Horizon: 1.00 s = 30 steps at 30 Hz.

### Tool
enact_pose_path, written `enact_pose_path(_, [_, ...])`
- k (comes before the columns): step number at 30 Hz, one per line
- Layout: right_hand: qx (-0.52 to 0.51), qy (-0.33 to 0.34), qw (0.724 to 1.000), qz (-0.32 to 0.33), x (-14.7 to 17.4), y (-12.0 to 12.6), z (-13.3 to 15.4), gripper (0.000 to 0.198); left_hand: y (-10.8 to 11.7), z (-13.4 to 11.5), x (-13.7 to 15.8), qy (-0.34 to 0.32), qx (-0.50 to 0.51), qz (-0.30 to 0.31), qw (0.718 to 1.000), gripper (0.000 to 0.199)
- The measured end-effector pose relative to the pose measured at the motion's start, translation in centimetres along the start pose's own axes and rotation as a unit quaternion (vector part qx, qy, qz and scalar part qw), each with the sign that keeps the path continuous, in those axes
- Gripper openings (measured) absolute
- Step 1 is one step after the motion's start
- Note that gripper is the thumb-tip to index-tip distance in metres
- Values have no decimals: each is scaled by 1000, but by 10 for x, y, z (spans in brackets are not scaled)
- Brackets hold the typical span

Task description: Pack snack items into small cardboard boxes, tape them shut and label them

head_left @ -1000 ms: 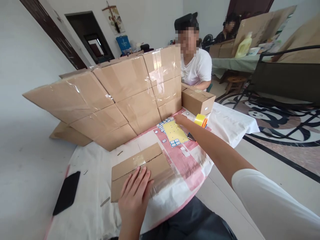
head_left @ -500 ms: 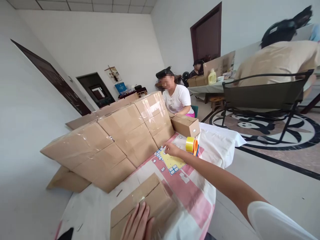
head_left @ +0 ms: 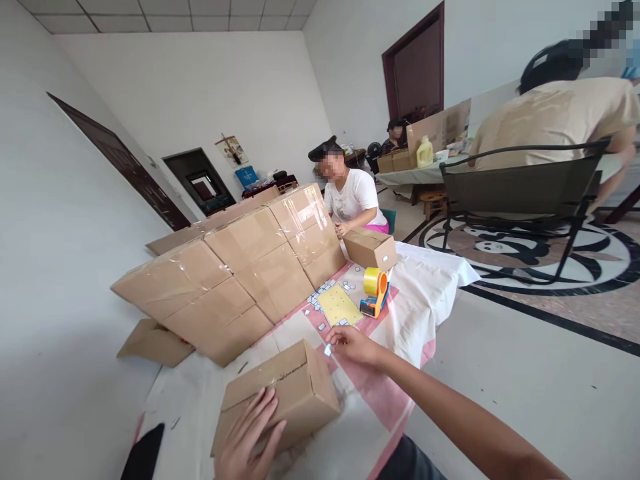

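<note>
My left hand [head_left: 250, 433] lies with fingers spread over the top and side of a closed cardboard box [head_left: 305, 383] at the table's near side. Pinched in the fingertips of my right hand [head_left: 353, 345] is a small white sticker with a blue edge [head_left: 328, 349], just beyond the box's right end. Past that hand, a yellow sticker sheet [head_left: 341, 305] lies on the cloth, with several small white stickers [head_left: 315, 301] around its edge. To its right stands an orange and blue tape dispenser [head_left: 377, 300] with a yellow roll.
A wall of stacked, taped cardboard boxes [head_left: 265, 267] runs along the table's far left. Another box [head_left: 370, 248] with a white sticker on its end sits near a co-worker [head_left: 355, 193]. A second person sits in a dark chair [head_left: 525, 187] at the right.
My right hand has come back from the sticker sheet toward the near box, with a sticker in its fingers. My left hand stays on the box, its fingers slightly shifted.
</note>
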State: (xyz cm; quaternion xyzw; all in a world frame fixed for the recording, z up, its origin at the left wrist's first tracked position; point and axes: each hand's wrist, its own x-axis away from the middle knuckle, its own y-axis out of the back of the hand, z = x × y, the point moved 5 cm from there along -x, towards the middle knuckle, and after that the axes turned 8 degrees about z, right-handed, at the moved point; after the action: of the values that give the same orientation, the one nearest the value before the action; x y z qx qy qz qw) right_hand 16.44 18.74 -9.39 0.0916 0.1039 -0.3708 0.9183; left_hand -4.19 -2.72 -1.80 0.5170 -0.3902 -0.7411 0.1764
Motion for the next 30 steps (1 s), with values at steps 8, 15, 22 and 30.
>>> enact_pose_path(8, [-62, 20, 998, 0, 7, -12, 4, 21, 2, -9, -3, 30, 22, 17, 999, 37])
enact_pose_path(15, [-94, 68, 993, -20, 22, -22, 3, 17, 1, -10, -5, 45, 30, 19, 998, 36])
enact_pose_path(22, [-130, 63, 989, -21, 22, -27, 8, 21, 4, -13, -9, 88, 50, 59, 993, 38])
enact_pose_path(30, [-194, 66, 978, 26, 24, -51, -2, 43, 4, -12, -8, 133, 90, 72, 984, 37])
